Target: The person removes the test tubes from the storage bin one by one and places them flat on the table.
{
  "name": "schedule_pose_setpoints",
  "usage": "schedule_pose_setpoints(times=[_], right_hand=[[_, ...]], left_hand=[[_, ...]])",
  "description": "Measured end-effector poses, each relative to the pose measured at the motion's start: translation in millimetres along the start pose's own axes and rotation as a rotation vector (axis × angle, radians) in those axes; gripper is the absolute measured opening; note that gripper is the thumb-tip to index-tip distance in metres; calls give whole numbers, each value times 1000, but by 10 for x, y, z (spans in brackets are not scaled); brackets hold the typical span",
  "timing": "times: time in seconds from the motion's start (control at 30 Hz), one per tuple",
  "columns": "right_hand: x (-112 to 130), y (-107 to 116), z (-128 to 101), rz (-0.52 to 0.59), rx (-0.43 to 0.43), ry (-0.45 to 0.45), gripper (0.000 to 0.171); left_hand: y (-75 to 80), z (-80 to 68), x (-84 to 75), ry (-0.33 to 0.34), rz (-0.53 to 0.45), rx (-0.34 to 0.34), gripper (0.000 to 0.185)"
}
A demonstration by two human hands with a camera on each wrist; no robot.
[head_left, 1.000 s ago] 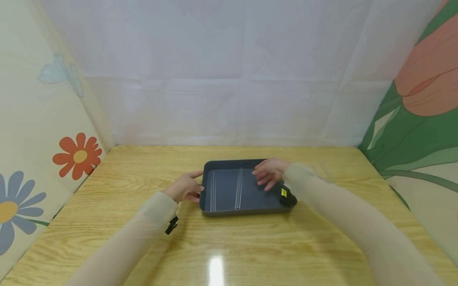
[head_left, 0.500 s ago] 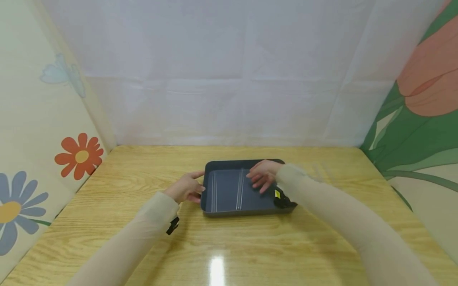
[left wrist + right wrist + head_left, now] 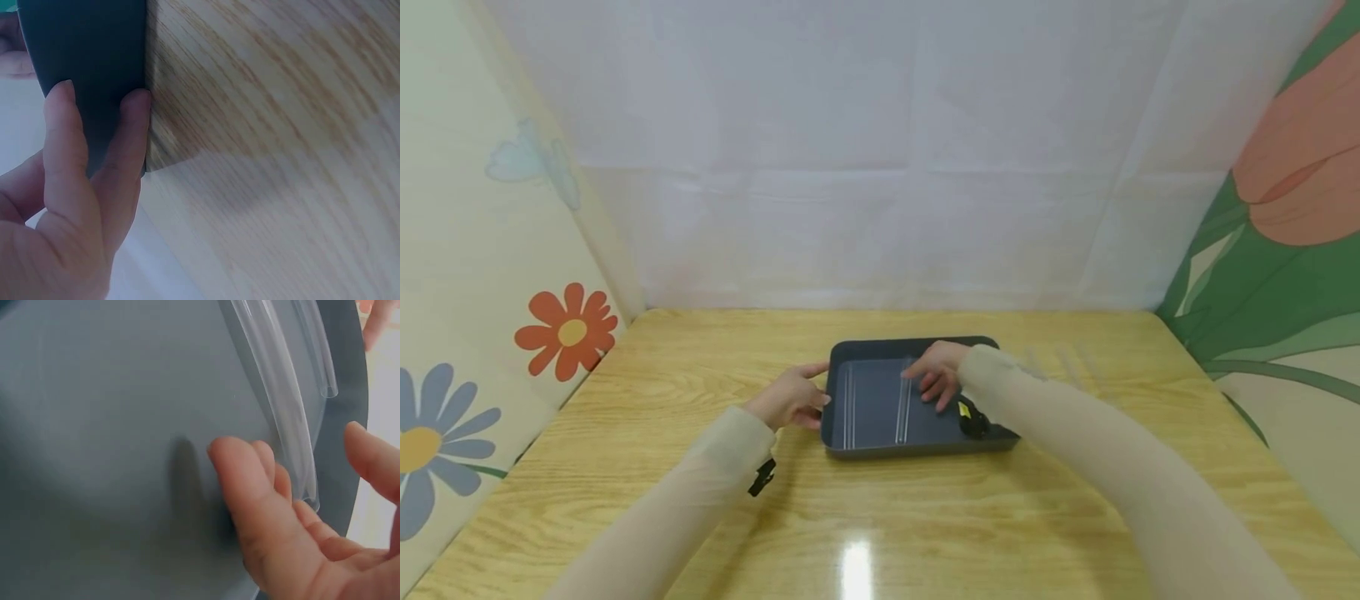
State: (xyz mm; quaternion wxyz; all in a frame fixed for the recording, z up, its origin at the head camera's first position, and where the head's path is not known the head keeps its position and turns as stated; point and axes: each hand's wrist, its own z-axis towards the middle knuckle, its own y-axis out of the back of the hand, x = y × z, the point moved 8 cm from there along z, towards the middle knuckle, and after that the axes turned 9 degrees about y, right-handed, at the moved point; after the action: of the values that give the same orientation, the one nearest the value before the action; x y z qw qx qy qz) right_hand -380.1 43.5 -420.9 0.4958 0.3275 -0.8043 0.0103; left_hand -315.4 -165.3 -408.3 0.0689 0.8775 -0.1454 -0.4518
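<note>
A dark grey rectangular tray [image 3: 880, 450] sits on the wooden table. My left hand [image 3: 793, 396] rests at its left side; in the left wrist view, fairly straight fingers [image 3: 65, 134] touch the outer wall. Inside lie clear tubes: one along the left part [image 3: 849, 404] and another clear tube [image 3: 903, 408] near the middle. Over the tray is my right hand [image 3: 938, 375], its index finger stretched toward the middle tube. In the right wrist view its fingers [image 3: 250, 500] are beside that tube's end, overlapping it, with no tube gripped.
Several faint clear strips [image 3: 1070, 368] lie on the table [image 3: 715, 350] behind the right forearm. A white cloth [image 3: 880, 167] hangs at the back. Flower-printed panels [image 3: 445, 250] stand at both sides. A black wrist strap [image 3: 763, 477] is on the left arm.
My right hand has moved left across the tray to the middle tube, its index finger now stretched out. More clear strips show on the table behind the forearm. My left hand stays at the tray.
</note>
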Motion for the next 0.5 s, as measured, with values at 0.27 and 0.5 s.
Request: schedule_pose_setpoints(times=[0.27, 0.5], right_hand=[[10, -61, 27, -61, -45, -10, 70], [-40, -72, 176, -140, -87, -8, 71]], left_hand=[[10, 20, 1, 9, 4, -10, 71], [14, 29, 15, 4, 1, -5, 72]])
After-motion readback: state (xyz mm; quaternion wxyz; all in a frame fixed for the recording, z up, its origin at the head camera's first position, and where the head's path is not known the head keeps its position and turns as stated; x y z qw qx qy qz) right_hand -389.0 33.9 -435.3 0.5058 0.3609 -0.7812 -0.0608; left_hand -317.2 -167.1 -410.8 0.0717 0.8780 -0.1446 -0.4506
